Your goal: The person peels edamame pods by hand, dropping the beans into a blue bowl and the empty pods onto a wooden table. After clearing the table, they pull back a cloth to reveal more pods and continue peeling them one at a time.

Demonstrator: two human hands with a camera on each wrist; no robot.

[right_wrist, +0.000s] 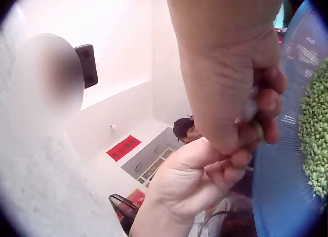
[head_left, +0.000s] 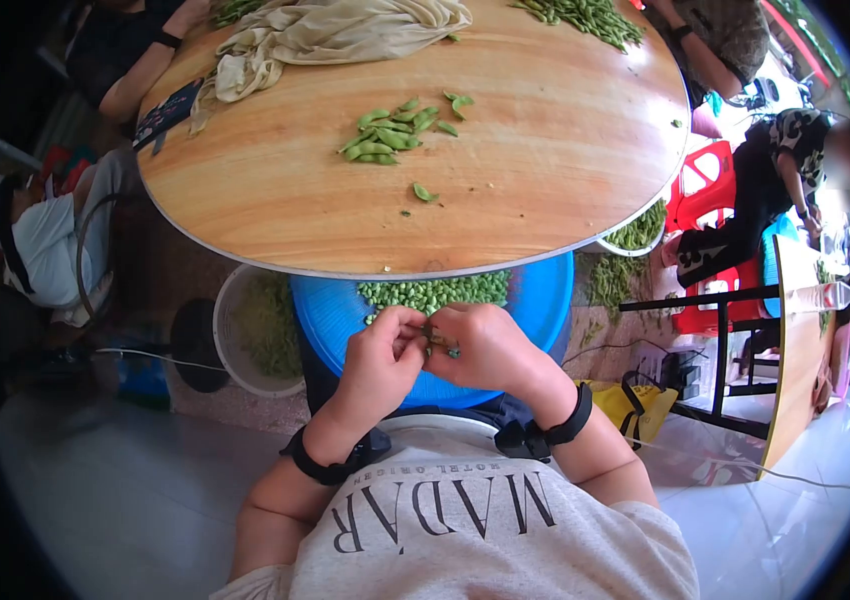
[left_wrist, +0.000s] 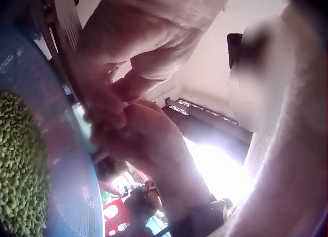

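Note:
My left hand (head_left: pixel 381 362) and right hand (head_left: pixel 485 345) meet fingertip to fingertip over a blue basket (head_left: pixel 551 300). Between them they pinch a green soybean pod (right_wrist: pixel 258 130), mostly covered by the fingers. Shelled green soybeans (head_left: pixel 435 291) lie in the basket just beyond the hands, and also show in the left wrist view as a broad pile (left_wrist: pixel 20 170). On the wooden table (head_left: pixel 275 190) ahead sits a small heap of unshelled soybean pods (head_left: pixel 385 138), with a single pod (head_left: pixel 423 192) nearer the edge.
The table's rounded edge overhangs the basket. A pale bucket (head_left: pixel 230 330) stands on the floor at left, and a tub of pods (head_left: pixel 640 232) at right. A cream cloth (head_left: pixel 330 40) and more pods (head_left: pixel 585 18) lie at the table's far side. Other people sit around.

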